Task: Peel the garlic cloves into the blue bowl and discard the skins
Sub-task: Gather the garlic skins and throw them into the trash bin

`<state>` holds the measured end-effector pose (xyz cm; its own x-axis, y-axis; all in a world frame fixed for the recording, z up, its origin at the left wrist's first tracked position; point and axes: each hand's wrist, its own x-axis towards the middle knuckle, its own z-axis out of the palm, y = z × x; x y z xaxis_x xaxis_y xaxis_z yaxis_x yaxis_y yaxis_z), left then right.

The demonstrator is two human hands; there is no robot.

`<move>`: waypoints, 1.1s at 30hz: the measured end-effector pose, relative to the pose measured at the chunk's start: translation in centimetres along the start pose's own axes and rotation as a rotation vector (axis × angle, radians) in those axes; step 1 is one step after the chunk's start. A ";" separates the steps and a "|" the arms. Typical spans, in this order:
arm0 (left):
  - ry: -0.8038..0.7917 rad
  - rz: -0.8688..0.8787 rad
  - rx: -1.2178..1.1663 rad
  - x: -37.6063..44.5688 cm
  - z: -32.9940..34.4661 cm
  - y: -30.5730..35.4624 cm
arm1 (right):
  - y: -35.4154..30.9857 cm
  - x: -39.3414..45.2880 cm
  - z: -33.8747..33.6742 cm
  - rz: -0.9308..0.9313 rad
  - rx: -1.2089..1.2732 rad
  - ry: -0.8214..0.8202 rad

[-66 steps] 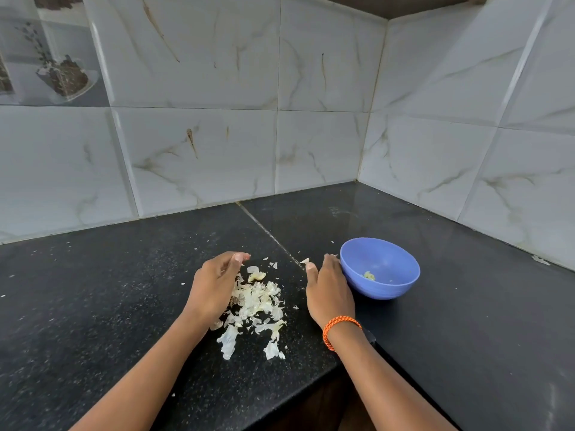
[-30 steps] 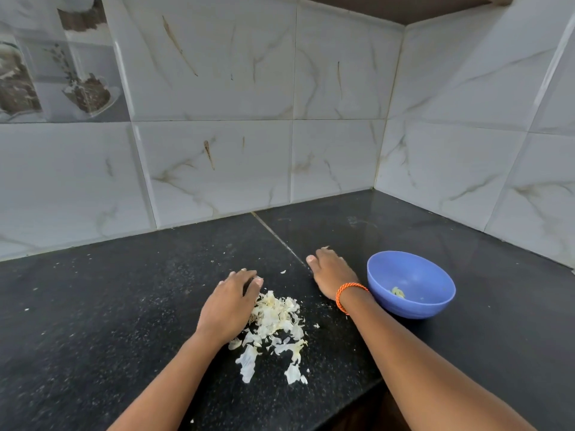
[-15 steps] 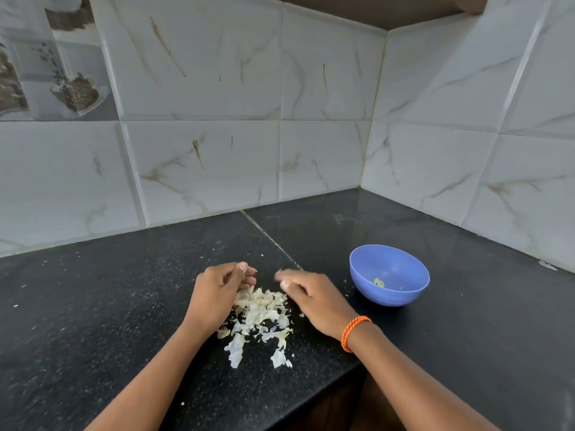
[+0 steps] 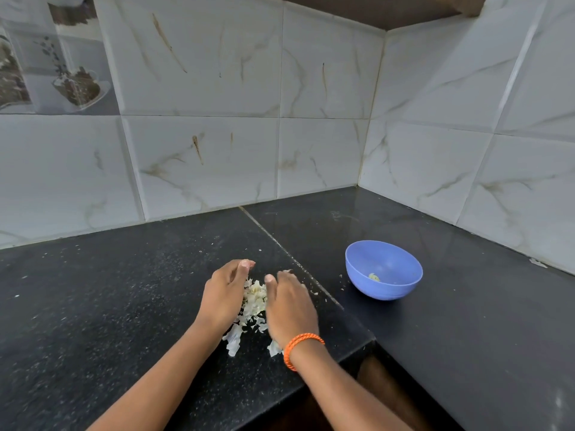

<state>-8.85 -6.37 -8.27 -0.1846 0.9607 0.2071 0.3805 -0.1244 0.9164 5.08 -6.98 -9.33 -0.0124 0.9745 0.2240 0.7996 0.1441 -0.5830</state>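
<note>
One head-worn view only, looking forward and down onto the black corner bench (image 4: 124,306). Close in, with both forearms reaching up from the bottom edge.

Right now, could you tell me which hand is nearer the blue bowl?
The right hand, the one with the orange wristband, lies nearer the bowl; the left hand sits beyond the skins.

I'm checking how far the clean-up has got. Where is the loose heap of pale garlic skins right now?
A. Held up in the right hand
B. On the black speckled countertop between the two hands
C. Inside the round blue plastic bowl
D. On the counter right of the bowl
B: the heap of pale garlic skins lies on the black speckled countertop, flanked by the left hand and the right hand, apart from the round blue plastic bowl.
</note>
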 end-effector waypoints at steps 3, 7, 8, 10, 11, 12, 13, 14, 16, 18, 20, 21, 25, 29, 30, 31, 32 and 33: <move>-0.007 -0.003 -0.089 0.0 0.0 -0.3 | -2.7 -0.5 1.4 0.037 0.206 0.018; 0.055 0.007 -0.123 0.2 -0.4 -0.4 | -3.4 -0.8 0.6 0.095 0.416 0.063; 0.078 -0.004 -0.144 0.2 -0.5 -0.4 | -3.1 -1.0 0.1 0.124 0.363 0.099; 0.125 -0.027 -0.158 0.0 -0.2 -0.4 | -2.8 -1.8 -0.2 0.212 0.321 0.159; 0.148 -0.038 -0.158 -0.2 0.1 -0.4 | -2.9 -2.1 0.2 0.235 0.320 0.186; 0.169 -0.053 -0.167 -0.3 0.5 -0.4 | -3.3 -2.3 0.8 0.239 0.317 0.212; 0.186 -0.071 -0.185 -0.3 0.8 -0.5 | -3.8 -2.2 1.6 0.244 0.320 0.243; 0.198 -0.089 -0.211 -0.4 1.1 -0.5 | -4.5 -2.0 2.4 0.250 0.332 0.284; 0.210 -0.155 -0.347 -0.2 1.0 -0.7 | -6.1 -1.2 3.3 0.283 0.397 0.361; 0.230 -0.235 -0.540 0.1 0.3 -0.6 | -7.1 -0.2 3.6 0.295 0.501 0.402; 0.248 -0.252 -0.611 0.3 -0.3 -0.1 | -7.1 0.6 3.0 0.287 0.583 0.379; 0.269 -0.232 -0.593 0.5 -0.7 0.0 | -6.8 0.7 2.5 0.258 0.561 0.337; 0.427 -0.188 -0.483 0.8 -1.6 -0.1 | -4.0 -0.7 0.8 -0.214 0.118 0.070; 0.522 -0.202 -0.335 0.6 -1.9 -0.2 | -2.8 -2.9 0.8 -0.508 -0.218 -0.076; 0.521 -0.210 -0.319 0.6 -1.8 -0.2 | -2.6 -3.0 0.9 -0.543 -0.242 -0.089; 0.523 -0.223 -0.319 0.6 -1.9 -0.4 | -2.6 -2.9 1.1 -0.564 -0.254 -0.101; 0.531 -0.236 -0.331 0.6 -2.1 -0.4 | -2.6 -2.6 1.1 -0.577 -0.266 -0.112; 0.540 -0.244 -0.341 0.6 -2.3 -0.5 | -2.7 -2.2 1.2 -0.588 -0.282 -0.122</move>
<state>-11.21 -6.26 -7.79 -0.6889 0.7237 0.0415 -0.0201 -0.0763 0.9969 2.21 -9.30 -9.16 -0.5495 0.7620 0.3426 0.7649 0.6238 -0.1605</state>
